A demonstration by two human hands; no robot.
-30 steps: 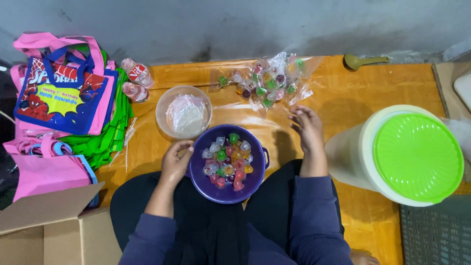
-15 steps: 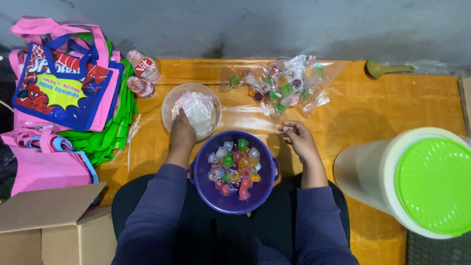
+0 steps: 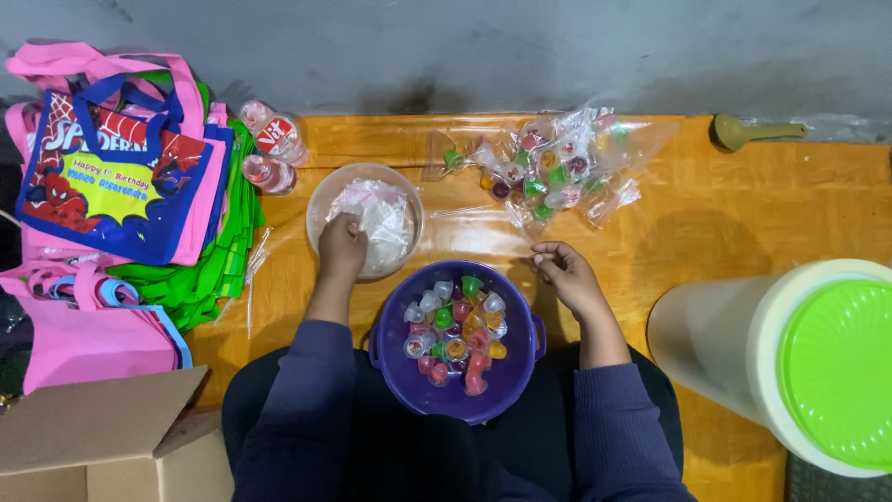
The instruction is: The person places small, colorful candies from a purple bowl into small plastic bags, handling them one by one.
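Note:
A purple bowl [image 3: 520,372] of small coloured jelly cups rests on my lap. My left hand [image 3: 342,245] reaches into a clear round bowl [image 3: 321,200] just beyond it, fingers closed on the crumpled clear plastic bags [image 3: 386,209] inside. My right hand [image 3: 562,271] hovers by the purple bowl's far right rim with fingers curled together. It is just below a clear bag of jelly cups [image 3: 557,167] lying on the orange table [image 3: 706,223]. Nothing shows clearly between its fingertips.
Pink, green and blue printed tote bags [image 3: 121,186] are piled at the left, with two small water cups [image 3: 269,149] beside them. A cardboard box [image 3: 102,437] sits at lower left, a white tub with a green lid [image 3: 836,363] at right, and a scoop [image 3: 753,132] at the back.
My left hand left the purple bowl's rim and went forward into the clear bowl. My right hand drew back from the bag of cups toward the purple bowl.

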